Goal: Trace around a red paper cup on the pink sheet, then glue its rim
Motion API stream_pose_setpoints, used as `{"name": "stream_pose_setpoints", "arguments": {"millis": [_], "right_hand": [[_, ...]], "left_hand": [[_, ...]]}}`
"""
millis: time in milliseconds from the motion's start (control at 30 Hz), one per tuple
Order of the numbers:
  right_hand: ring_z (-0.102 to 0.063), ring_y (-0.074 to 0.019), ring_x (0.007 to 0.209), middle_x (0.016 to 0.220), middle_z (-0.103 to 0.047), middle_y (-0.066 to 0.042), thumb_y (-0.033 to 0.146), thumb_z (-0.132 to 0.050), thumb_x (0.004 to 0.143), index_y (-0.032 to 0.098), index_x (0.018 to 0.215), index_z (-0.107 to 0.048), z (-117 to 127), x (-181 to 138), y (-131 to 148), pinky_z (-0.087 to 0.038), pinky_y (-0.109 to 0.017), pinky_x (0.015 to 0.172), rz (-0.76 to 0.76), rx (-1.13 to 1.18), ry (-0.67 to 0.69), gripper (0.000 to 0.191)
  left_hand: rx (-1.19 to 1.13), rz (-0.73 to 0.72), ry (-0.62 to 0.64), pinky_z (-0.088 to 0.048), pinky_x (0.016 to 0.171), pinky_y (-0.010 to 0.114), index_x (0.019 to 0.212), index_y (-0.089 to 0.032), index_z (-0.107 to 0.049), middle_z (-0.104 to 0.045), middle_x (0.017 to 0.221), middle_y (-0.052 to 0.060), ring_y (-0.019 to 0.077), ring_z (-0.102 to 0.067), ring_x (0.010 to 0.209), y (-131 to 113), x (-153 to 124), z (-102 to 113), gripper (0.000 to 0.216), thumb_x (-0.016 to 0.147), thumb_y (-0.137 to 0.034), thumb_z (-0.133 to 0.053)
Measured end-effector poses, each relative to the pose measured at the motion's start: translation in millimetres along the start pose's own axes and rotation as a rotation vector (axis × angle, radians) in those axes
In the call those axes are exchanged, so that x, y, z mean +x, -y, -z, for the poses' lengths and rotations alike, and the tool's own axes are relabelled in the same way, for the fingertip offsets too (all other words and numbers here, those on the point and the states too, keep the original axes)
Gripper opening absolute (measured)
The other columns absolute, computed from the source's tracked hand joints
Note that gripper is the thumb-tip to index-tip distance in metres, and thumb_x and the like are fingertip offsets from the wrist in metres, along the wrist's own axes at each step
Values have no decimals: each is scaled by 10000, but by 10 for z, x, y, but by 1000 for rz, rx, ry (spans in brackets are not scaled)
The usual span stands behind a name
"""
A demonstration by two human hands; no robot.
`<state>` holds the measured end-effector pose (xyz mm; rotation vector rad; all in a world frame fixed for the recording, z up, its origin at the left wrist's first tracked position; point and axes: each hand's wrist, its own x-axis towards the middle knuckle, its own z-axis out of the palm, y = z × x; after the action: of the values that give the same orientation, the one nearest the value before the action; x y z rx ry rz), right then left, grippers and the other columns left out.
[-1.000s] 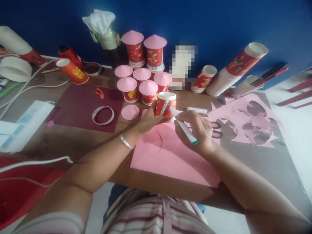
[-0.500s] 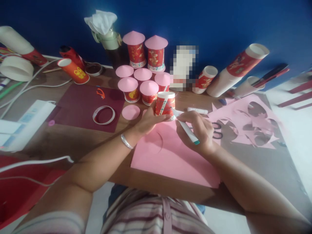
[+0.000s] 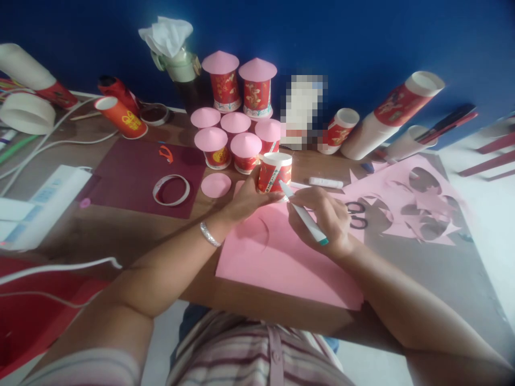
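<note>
My left hand is closed around a red paper cup with a white rim and a printed strip down its side. In my right hand is a white marker with a green end, its other tip pointing at the cup's lower right side. Whether that tip touches the cup I cannot tell. Beneath both hands lies pink paper with a curved line on it. Behind the cup stand several red cups with pink cone tops, one of them a short cup. A pink paper disc rests left of my left hand.
Scissors lie partly under my right hand, near a white tube. Cut pink scraps spread to the right. On the left are a cardboard ring, an orange cutter-like tool, a power strip and cables.
The cup has turned a little and shifted slightly right and down in my left hand. The marker's tip has moved slightly left and up along the cup.
</note>
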<state>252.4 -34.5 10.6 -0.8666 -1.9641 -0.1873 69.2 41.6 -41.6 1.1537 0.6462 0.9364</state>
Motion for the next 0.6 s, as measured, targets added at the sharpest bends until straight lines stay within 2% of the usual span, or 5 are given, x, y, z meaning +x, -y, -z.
{"name": "stream_pose_setpoints", "arguments": {"millis": [133, 233, 333, 600], "right_hand": [[-749, -173, 802, 935, -754, -37, 9, -648, 910, 212, 1168, -625, -5, -5, -14, -629, -291, 682, 10, 16, 7, 330], [-757, -172, 822, 951, -760, -36, 7, -643, 917, 213, 1191, -621, -10, -13, -22, -634, -295, 696, 2, 8, 12, 344], [-763, -177, 831, 953, -765, -30, 22, -637, 935, 225, 1200, -624, -14, -25, -30, -641, -310, 703, -10, 1, 15, 335], [-758, -180, 826, 955, -760, -35, 38, -639, 957, 216, 1220, -617, -14, -18, -31, -623, -303, 667, -8, -14, 35, 318]], "left_hand": [[39, -9, 10, -515, 1101, 528, 1337, -262, -569, -709, 1231, 78, 323, -663, 1224, -53, -8, -33, 811, 681, -514, -974], [128, -16, -1, -524, 1088, 551, 1273, -254, -587, -712, 1209, 67, 335, -665, 1213, -131, -21, -72, 737, 684, -454, -981], [150, -19, 6, -532, 1085, 562, 1253, -257, -597, -711, 1229, 67, 344, -667, 1222, -191, -34, -99, 696, 702, -475, -962], [155, -9, -8, -539, 1066, 514, 1294, -250, -603, -736, 1241, 97, 342, -682, 1219, -163, -28, -78, 771, 669, -487, -986]]}}
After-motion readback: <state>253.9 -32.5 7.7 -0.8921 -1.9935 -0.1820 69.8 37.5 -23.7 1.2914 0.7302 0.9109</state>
